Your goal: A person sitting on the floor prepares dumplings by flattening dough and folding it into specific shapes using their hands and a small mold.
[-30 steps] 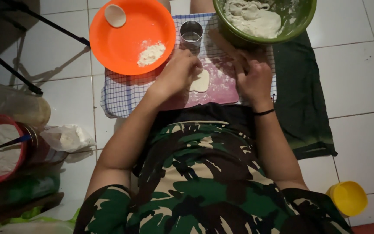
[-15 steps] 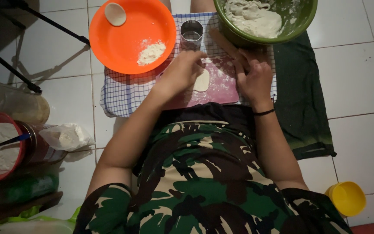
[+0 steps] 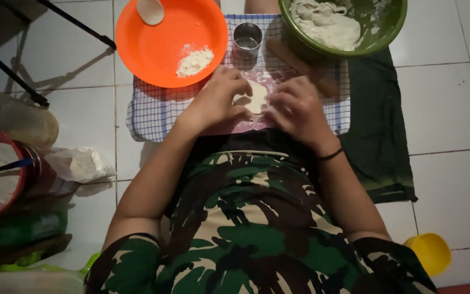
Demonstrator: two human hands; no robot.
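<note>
Pressing a small flat dough piece [image 3: 255, 98] between both hands on a pink mat [image 3: 229, 126] over a checked cloth [image 3: 153, 111]. Left hand [image 3: 216, 103] curled, fingertips pinching the dough's left edge; right hand [image 3: 296, 109] likewise half closed on the right edge. Roughly round, so no clear long axis; lying flat, faintly wider across. Likely risks: tearing the thin edge from uneven pinching, or sticking to the mat with little flour beneath. Close by: metal cup [image 3: 247, 39], orange plate [image 3: 153, 49] holding flour, green bowl [image 3: 376, 32] of dough, rolling pin [image 3: 300, 62].
</note>
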